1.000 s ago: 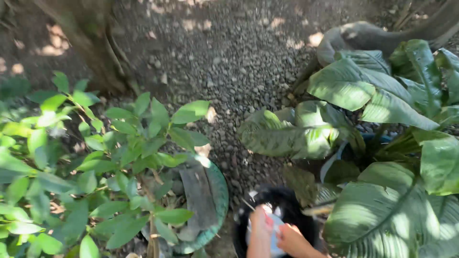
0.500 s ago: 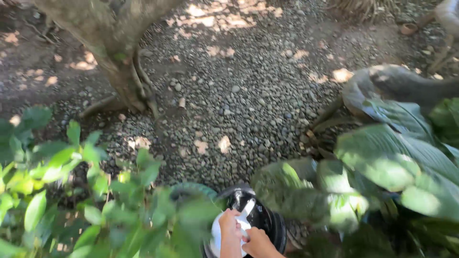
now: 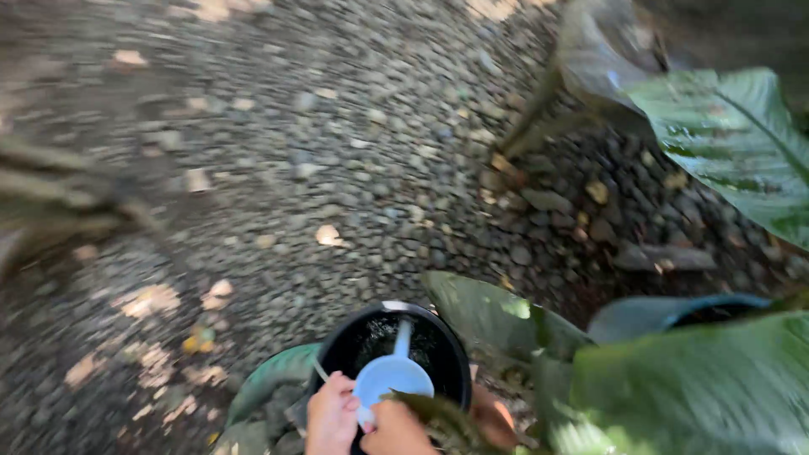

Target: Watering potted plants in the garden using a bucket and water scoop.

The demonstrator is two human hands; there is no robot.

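Off to the left lies blurred gravel ground (image 3: 253, 168) with fallen leaves. Low in the middle, the left hand (image 3: 331, 414) curls over the near rim of a black bucket (image 3: 451, 354), and the right hand (image 3: 396, 430) beside it grips a pale blue dipper (image 3: 393, 376) that sits inside the bucket with its handle pointing away. Scooping looks underway; nothing is poured yet. To the right, a broad-leaved plant (image 3: 699, 388) in a dark pot (image 3: 666, 310) crowds close.
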